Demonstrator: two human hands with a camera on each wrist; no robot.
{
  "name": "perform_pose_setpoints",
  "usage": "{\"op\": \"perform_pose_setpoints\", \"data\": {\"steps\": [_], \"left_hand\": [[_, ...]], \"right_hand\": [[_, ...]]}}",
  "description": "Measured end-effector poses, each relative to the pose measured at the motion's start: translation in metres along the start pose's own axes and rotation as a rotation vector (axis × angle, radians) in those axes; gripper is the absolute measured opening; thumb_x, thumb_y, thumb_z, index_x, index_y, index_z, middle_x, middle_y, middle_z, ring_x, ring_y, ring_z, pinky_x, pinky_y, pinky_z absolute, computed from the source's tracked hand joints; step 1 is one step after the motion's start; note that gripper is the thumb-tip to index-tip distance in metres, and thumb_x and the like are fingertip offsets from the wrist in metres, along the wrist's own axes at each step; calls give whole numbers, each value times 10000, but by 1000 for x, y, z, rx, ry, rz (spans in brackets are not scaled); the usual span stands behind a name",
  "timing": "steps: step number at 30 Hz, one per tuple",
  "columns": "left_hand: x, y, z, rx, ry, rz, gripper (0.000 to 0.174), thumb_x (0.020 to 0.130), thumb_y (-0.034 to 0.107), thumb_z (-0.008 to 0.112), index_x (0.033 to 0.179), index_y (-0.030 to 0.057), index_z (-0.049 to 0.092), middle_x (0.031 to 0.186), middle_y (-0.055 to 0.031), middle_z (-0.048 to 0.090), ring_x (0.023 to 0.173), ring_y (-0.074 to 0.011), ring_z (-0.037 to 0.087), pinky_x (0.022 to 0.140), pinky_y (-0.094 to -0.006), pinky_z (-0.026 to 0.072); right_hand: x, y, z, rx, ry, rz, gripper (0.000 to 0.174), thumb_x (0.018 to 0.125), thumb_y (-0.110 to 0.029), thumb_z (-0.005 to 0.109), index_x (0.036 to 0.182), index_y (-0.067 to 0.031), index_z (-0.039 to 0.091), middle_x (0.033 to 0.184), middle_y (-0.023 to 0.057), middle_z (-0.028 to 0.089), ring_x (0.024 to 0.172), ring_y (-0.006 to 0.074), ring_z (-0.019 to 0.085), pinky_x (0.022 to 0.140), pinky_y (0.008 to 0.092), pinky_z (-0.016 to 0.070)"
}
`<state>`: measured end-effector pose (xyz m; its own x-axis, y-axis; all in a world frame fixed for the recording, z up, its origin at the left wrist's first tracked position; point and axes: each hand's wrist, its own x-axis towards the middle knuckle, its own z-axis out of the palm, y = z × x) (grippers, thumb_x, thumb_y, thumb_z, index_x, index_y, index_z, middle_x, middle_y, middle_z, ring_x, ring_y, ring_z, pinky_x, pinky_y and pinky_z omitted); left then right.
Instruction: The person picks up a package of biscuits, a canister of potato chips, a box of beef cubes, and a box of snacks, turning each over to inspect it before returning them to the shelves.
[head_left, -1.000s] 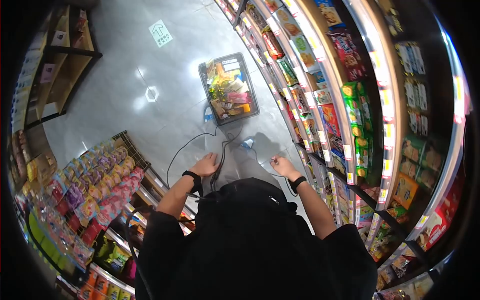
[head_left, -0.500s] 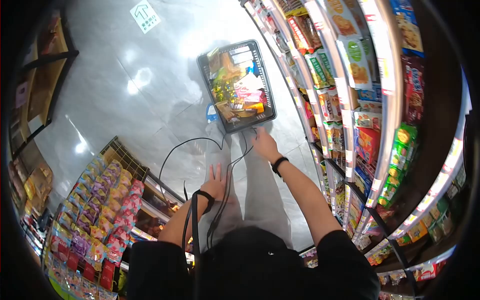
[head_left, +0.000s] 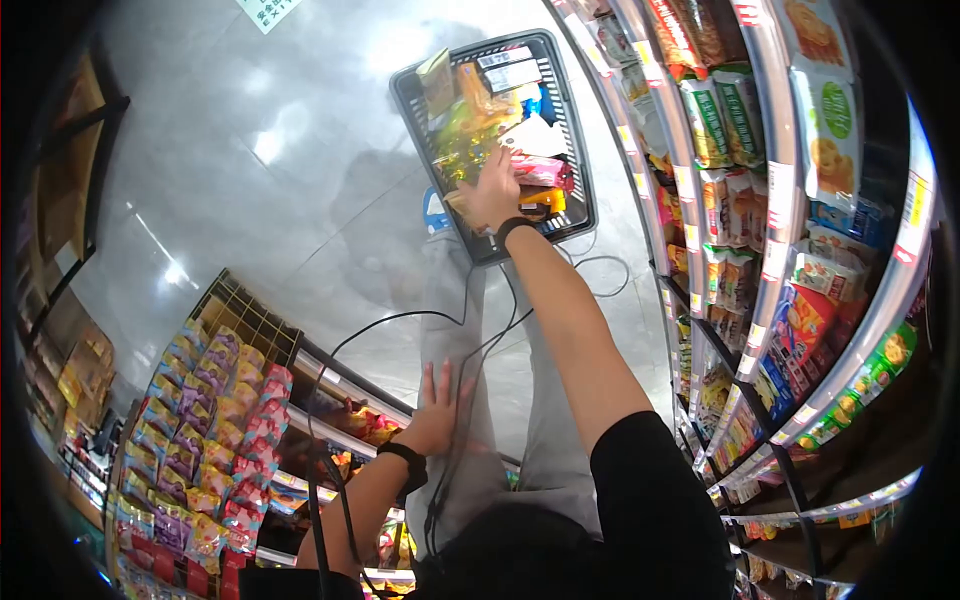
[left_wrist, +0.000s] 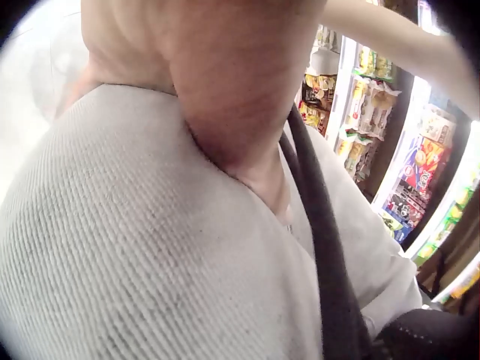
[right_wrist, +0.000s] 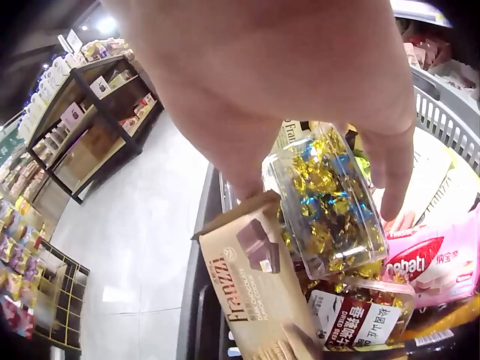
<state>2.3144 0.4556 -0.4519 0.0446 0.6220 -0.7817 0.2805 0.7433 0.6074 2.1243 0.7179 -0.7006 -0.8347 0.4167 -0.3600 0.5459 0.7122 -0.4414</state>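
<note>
The right hand (head_left: 490,195) is inside the basket (head_left: 577,130), directly over the clear box (right_wrist: 330,202) of gold-wrapped pieces. Thumb and fingers are apart, at opposite sides of the box; whether they grip it cannot be determined. The brown pack (right_wrist: 259,285) lies beside the box on the thumb side, the pink pack (right_wrist: 439,259) on the finger side. The left hand (head_left: 433,425) rests on the leg (head_left: 450,320), fingers spread.
</note>
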Motion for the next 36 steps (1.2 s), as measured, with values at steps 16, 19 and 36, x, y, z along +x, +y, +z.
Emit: {"op": "perform_pose_setpoints", "data": {"steps": [16, 19, 36], "left_hand": [[3, 14, 0, -4, -27, -33, 1345, 601, 801, 735, 1606, 192, 82, 1614, -289, -157, 1436, -607, -152, 1084, -675, 336], [10, 9, 5, 54, 21, 10, 1262, 676, 802, 648, 1567, 72, 132, 1613, -278, -45, 1432, -618, -113, 1094, -706, 227], [-92, 93, -190, 236, -195, -130, 522, 947, 354, 544, 1307, -25, 571, 1374, -277, 539, 1246, -391, 556, 1023, -447, 468]], "right_hand": [[12, 49, -72, 75, -158, 141, 731, 754, -320, 778, 1315, 8, 443, 1138, 257, 657, 1027, 423, 647, 861, 492, 528], [-20, 89, -118, 233, -141, 209, 794, 759, -339, 779, 1382, -10, 414, 1175, 259, 651, 1077, 389, 650, 922, 436, 514], [-320, 4, -484, 757, 110, 434, 565, 805, -186, 807, 1254, -3, 517, 1051, 98, 695, 911, 172, 688, 632, 325, 569]]}}
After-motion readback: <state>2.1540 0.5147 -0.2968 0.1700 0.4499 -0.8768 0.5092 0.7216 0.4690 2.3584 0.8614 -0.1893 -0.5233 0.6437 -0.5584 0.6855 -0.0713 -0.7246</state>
